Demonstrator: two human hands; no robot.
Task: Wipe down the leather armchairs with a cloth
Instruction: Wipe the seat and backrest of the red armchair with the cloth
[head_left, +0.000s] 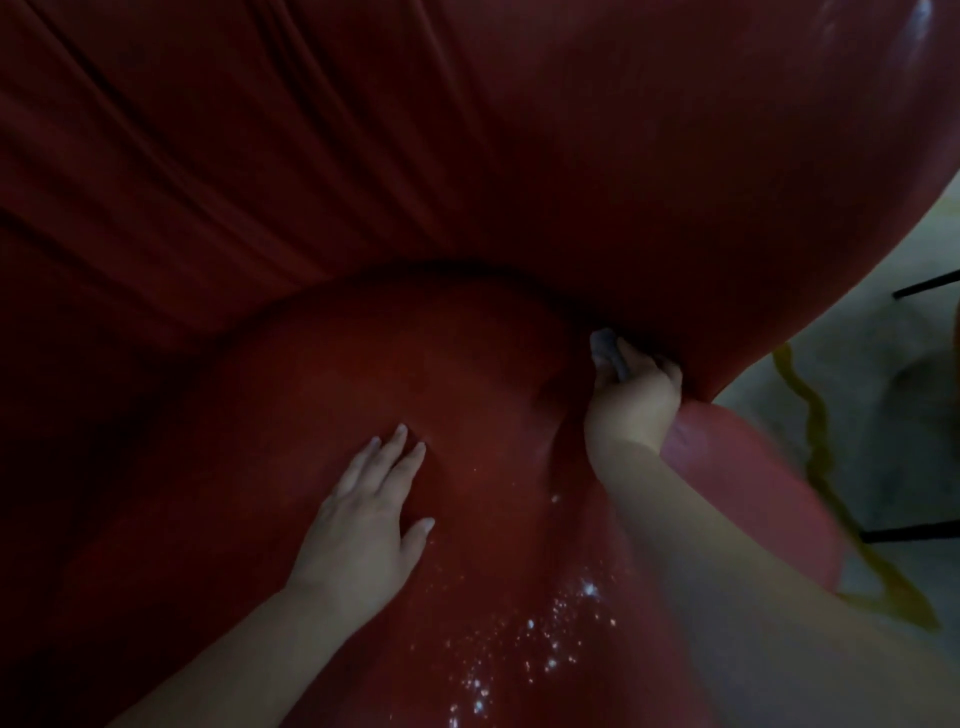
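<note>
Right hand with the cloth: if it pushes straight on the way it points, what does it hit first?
Likely the armchair's red leather backrest: the right hand points the cloth into the seat-back crease. Depth unclear.

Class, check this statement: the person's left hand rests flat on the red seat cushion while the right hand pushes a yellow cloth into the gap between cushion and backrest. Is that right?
Not quite. The head view shows that the cloth is grey, not yellow. The rest holds: the left hand rests flat on the red seat cushion, and the right hand pushes the cloth into the gap between cushion and backrest.
</note>
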